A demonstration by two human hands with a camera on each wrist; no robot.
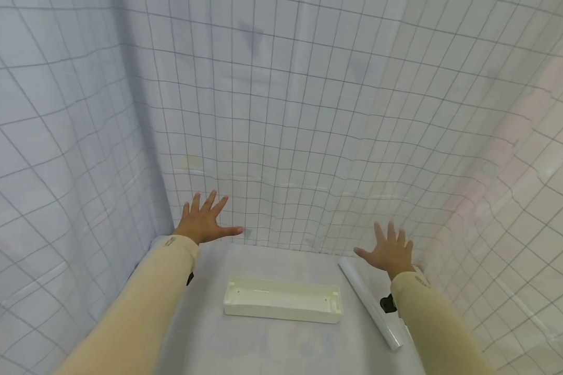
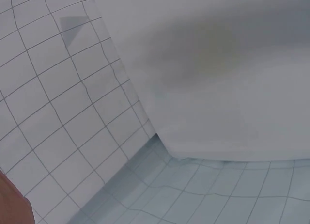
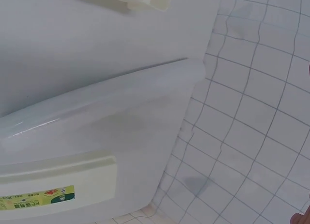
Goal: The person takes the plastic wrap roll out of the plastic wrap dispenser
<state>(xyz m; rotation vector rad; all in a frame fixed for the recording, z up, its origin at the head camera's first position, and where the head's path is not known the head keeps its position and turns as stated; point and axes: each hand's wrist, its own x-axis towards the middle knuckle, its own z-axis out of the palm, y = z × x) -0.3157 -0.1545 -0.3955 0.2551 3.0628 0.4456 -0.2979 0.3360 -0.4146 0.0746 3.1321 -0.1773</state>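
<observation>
My left hand [image 1: 202, 223] is held out with fingers spread over the far left of the white table, holding nothing. On the far right, my right hand [image 1: 390, 252] has its fingers spread too, with nothing in it. Between and nearer than the hands lies a long, shallow cream plastic box [image 1: 281, 312], its open side up. A smooth white roll of cling film [image 1: 370, 304] lies at a slant near my right hand. Beyond the roll in the right wrist view is a long cream cover [image 3: 92, 173] with a yellow-green label, hidden by my right arm in the head view.
White sheeting with a dark grid [image 1: 281, 130] stands behind the table and along both sides. The white table surface [image 1: 262, 349] ends at a far edge just beyond the hands.
</observation>
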